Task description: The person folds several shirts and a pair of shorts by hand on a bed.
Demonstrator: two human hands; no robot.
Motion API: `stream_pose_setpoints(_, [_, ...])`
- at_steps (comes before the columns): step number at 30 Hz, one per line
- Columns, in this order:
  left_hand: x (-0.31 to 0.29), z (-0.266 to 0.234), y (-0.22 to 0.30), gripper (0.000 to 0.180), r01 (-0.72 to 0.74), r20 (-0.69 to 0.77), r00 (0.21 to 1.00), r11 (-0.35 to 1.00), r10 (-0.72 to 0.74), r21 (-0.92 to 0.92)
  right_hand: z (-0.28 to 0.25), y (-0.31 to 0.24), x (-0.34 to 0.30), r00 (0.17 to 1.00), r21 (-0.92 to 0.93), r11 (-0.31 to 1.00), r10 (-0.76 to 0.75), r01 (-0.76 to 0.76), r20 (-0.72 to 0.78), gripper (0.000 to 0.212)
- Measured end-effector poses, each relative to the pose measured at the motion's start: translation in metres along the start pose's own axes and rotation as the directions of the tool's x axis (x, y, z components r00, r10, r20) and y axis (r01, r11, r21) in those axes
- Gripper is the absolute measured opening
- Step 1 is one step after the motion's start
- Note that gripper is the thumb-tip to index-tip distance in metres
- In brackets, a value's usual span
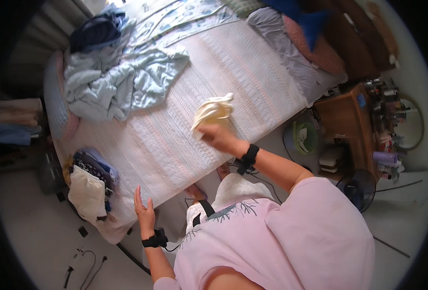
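Observation:
A bunched cream-coloured piece of cloth is gripped by my right hand above the near edge of the bed. Its loose upper folds look slightly smeared by motion; what kind of garment it is I cannot make out. My left hand is raised beside the bed's near edge, fingers stretched out, holding nothing. Left of that hand, on the bed's corner, lies a stack of folded clothes with a cream folded piece on top.
A crumpled pale blue-green blanket and dark clothing lie on the bed. Pillows rest at its far right. A green bin, a wooden dresser with bottles and a dark fan stand to the right.

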State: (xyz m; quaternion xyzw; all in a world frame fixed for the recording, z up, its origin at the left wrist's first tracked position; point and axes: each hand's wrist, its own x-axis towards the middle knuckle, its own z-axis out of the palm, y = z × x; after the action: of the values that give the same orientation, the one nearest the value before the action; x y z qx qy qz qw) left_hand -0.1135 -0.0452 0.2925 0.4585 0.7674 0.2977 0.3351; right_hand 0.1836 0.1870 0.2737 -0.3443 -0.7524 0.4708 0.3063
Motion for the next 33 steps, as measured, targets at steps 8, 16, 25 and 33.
stream_pose_setpoints(8, [0.035,0.001,0.121,0.05,-0.603,0.228,0.765,0.794,0.602,-0.073,0.042,-0.128,-0.015,0.924,0.238,0.939,-0.304,0.249,0.231,0.013])
stream_pose_setpoints(16, [0.015,-0.011,0.092,0.035,-0.034,0.512,0.809,0.892,0.289,-0.45,0.023,-0.169,-0.012,0.983,0.281,0.944,-0.183,0.173,0.01,0.014])
stream_pose_setpoints(25, [0.062,0.011,0.03,0.033,-0.07,0.73,0.611,0.94,0.305,-0.334,0.017,-0.182,0.012,0.934,0.453,0.822,-0.35,0.344,-0.075,0.016])
stream_pose_setpoints(33, [0.078,-0.094,0.125,0.03,-0.292,0.49,0.842,0.955,0.226,0.061,-0.071,-0.16,0.032,0.878,-0.706,0.523,-0.31,0.478,0.366,0.005])
